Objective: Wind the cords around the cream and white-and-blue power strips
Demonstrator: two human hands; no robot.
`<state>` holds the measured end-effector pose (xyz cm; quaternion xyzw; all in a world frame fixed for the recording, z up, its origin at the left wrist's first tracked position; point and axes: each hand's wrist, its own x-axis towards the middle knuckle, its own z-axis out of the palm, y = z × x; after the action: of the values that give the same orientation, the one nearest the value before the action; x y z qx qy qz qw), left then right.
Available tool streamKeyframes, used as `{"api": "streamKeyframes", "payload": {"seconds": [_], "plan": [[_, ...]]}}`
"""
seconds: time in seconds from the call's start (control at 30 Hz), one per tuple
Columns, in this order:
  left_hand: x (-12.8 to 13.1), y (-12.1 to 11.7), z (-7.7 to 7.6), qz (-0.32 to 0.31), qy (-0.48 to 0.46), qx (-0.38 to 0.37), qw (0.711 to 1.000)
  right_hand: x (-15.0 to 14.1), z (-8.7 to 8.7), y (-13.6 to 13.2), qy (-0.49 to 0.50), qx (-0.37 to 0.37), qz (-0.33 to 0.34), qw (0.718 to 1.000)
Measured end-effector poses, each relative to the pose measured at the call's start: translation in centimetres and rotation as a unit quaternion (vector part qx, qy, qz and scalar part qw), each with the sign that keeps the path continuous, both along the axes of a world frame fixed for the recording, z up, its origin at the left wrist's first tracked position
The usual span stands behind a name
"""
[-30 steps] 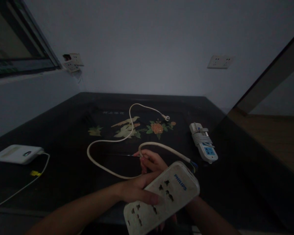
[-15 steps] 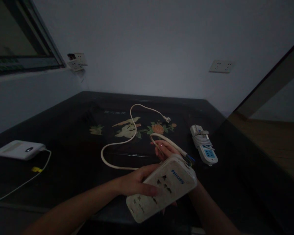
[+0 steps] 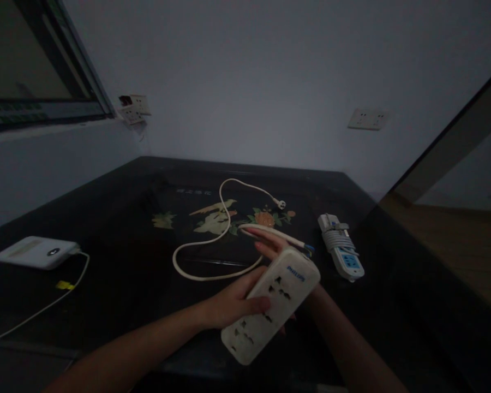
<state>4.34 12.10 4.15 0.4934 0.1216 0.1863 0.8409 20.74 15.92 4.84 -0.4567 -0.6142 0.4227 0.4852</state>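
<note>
My left hand [image 3: 235, 300] is closed round a white Philips power strip [image 3: 284, 297], its thumb across the socket face. The strip is tilted above the table's front, its upper end toward the right. Behind that end, my right hand [image 3: 272, 243] holds a looped part of the white power cord [image 3: 200, 278], fingers along it; the palm is hidden behind the strip. Blue and other coloured wires [image 3: 309, 250] show at the cord's stripped end, beside the strip's top edge. Whether they join the strip I cannot tell. The cord's plug [image 3: 281, 204] lies farther back on the table.
A second power strip [image 3: 346, 259], wrapped in its grey cord, lies to the right on the dark table [image 3: 118, 218]. At the left is a white box-like device [image 3: 36, 252] with a thin cable. Wall sockets [image 3: 367, 119] are on the back wall.
The power strip has risen slightly and turned more upright in my left hand. My right fingers and the cord loop have shifted a little left. The view has tipped slightly.
</note>
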Motion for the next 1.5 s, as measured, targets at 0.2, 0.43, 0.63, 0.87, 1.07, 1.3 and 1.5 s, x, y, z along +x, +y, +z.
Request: {"api": "streamKeyframes", "payload": {"seconds": [0.2,0.43,0.63,0.87,1.07,1.3,1.5], "plan": [[0.5,0.7,-0.2,0.156,-0.007,-0.021,0.988,2.0,-0.4,-3.0,0.103,-0.036,-0.152,0.982],[1.1,0.9,-1.1,0.303,0.070,0.039,0.950,-1.6,-2.2,-8.6,0.097,-0.037,-0.190,0.976],[1.7,0.5,-1.6,0.287,0.077,0.064,0.953,-4.0,-4.3,-9.9,0.133,-0.108,-0.192,0.966],[-1.6,2.4,2.4,0.264,0.151,0.472,0.828,0.1,-2.1,-10.2,0.133,-0.097,-0.173,0.971],[-3.5,5.7,7.8,0.508,0.069,0.451,0.731,4.3,1.7,-9.4,0.087,-0.031,-0.160,0.983],[1.7,7.4,5.5,0.234,0.009,0.380,0.895,4.1,3.7,-5.2,0.084,0.079,-0.151,0.982],[4.7,7.3,3.3,0.240,0.016,0.312,0.919,0.8,1.8,-2.3,0.217,0.063,-0.112,0.968]]}}
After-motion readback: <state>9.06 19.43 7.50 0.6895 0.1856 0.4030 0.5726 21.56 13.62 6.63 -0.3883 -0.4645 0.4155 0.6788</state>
